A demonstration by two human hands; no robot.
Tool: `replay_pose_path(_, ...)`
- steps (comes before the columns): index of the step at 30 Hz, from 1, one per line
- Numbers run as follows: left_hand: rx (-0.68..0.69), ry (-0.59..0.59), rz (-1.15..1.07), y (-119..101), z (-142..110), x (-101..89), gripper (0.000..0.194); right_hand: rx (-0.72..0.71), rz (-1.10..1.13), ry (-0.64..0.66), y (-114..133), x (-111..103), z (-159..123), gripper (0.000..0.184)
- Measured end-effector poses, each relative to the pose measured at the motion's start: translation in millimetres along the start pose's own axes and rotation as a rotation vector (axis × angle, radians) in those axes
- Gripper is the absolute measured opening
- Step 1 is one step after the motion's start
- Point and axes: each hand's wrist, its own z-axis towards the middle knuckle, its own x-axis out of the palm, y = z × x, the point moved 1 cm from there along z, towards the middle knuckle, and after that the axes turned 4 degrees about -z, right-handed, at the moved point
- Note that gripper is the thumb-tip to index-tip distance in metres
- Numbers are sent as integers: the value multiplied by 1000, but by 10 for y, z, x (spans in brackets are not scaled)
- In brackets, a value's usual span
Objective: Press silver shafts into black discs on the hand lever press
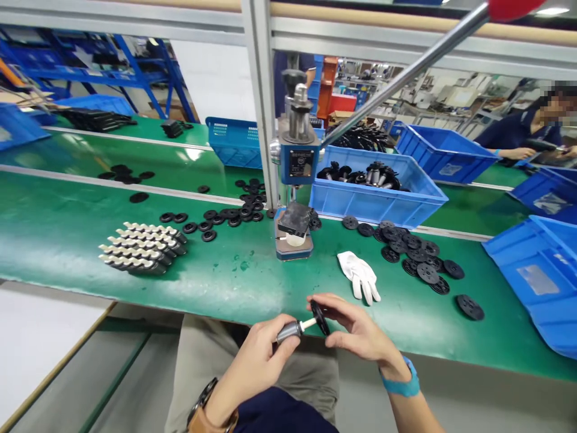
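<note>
My left hand [259, 355] is closed round a small metal cylinder [288, 331] with a white shaft sticking out toward the right. My right hand [358, 329] pinches a black disc [320, 317] that sits on the tip of that shaft. Both hands hover over my lap, just in front of the green table's [67, 240] near edge. A watch is on my left wrist and a blue band on my right.
A blue hand press [295, 180] with a long lever [406, 66] stands mid-table. Left lie stacked metal cylinders [142, 246] and small black rings [225, 216]. Right lie black discs [419, 258], a white glove [360, 273] and blue bins [374, 192]. Another person sits far right.
</note>
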Motion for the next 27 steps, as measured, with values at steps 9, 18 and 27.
replay_pose_path(9,-73,-88,-52,82,-161,-193,29,-14,-63,99,27,76,336,65)
replay_pose_path(18,-68,-93,-15,143,-179,-322,22,80,8,129,27,185,532,84)
replay_pose_path(27,-72,1,-4,178,-138,-335,24,42,-71,154,71,188,470,71)
